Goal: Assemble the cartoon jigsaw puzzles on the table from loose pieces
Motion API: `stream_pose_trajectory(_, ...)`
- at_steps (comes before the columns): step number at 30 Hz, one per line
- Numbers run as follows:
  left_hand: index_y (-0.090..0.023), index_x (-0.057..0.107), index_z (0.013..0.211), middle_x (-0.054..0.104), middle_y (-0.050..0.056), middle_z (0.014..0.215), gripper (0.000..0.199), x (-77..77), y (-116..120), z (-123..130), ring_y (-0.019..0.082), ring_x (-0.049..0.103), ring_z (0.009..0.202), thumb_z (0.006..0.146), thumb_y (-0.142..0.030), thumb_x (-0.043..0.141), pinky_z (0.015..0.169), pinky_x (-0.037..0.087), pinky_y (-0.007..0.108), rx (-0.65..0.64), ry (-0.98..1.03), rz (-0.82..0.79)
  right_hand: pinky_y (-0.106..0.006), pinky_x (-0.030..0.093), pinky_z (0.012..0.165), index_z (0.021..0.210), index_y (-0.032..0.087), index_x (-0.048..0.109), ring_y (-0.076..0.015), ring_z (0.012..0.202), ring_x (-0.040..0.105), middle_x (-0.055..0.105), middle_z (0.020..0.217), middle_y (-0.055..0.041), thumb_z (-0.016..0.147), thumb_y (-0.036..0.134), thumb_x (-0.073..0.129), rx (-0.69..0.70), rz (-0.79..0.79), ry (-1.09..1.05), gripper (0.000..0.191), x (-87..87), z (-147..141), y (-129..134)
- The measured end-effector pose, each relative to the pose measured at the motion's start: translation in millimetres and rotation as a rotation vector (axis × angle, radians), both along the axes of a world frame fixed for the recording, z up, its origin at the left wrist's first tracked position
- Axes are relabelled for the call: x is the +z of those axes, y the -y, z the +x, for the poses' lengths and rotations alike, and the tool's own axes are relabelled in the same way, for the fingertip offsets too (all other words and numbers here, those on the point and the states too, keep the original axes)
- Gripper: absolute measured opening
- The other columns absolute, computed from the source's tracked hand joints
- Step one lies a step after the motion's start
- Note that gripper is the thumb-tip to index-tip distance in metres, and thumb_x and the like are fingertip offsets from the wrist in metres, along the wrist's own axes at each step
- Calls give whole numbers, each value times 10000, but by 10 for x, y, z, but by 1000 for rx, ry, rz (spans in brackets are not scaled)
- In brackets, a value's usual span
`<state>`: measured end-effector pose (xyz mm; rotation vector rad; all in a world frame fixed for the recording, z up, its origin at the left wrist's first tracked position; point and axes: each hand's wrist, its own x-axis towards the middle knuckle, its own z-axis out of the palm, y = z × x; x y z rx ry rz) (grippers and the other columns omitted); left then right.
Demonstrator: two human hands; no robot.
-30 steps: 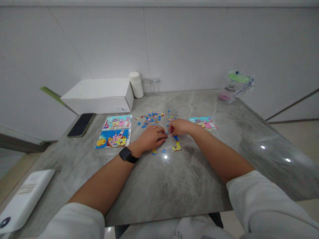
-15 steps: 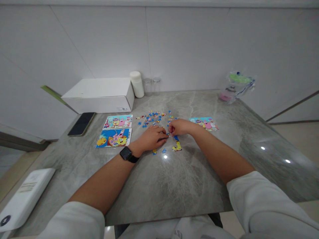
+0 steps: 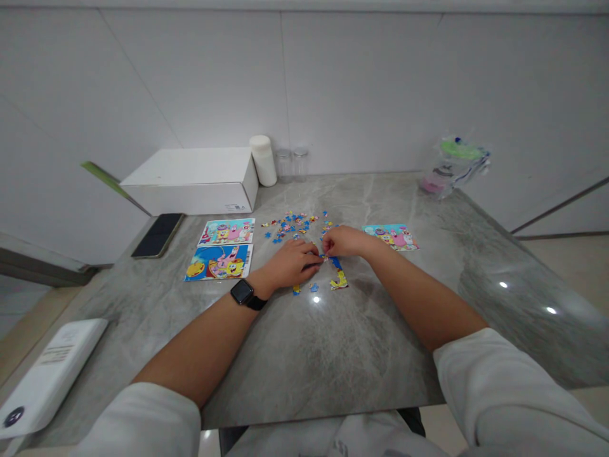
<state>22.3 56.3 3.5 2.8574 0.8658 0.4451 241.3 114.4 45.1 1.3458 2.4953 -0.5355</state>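
My left hand [image 3: 295,261], with a black watch at the wrist, lies with bent fingers on the table, its fingertips pressed to small jigsaw pieces [image 3: 326,258] between both hands. Close against it, my right hand [image 3: 341,242] is closed in a pinch on the same spot; the fingers partly cover what they hold. From there a joined strip of blue and yellow jigsaw pieces [image 3: 340,277] runs toward me and bends left at its near end. Two loose pieces, one yellow and blue [image 3: 297,290] and one light blue [image 3: 314,287], lie below my left hand.
Beyond my hands spreads a pile of loose jigsaw pieces [image 3: 291,225]. Cartoon picture cards lie left [image 3: 219,263] and right [image 3: 391,237]. Further out are a phone [image 3: 158,235], white box [image 3: 190,181], white bottle [image 3: 263,162], glass jars [image 3: 300,165], plastic bag [image 3: 454,168] and white device [image 3: 52,371].
The view has shifted very slightly. Both hands stay at the same place by the strip, with only a small movement of the fingers.
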Motion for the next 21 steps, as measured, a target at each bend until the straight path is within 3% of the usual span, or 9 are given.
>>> stream_pose_trajectory(13, -236, 781, 1132, 762, 77, 1149, 255, 62, 13, 5, 243, 665, 1071, 1043, -323, 559, 982, 456, 422, 20, 34, -34, -219, 451, 699, 1017, 212, 839, -180, 862, 727, 827, 980, -35, 841, 224, 734, -50, -11, 9, 205, 42, 119, -81)
stream_pose_trajectory(21, -234, 783, 1061, 783, 70, 1101, 241, 61, 8, 3, 236, 680, 1025, 1039, -304, 553, 935, 453, 409, 37, 44, -34, -230, 456, 697, 1014, 213, 853, -195, 874, 736, 830, 976, -49, 831, 223, 728, -3, -6, 67, 221, 3, 109, -82)
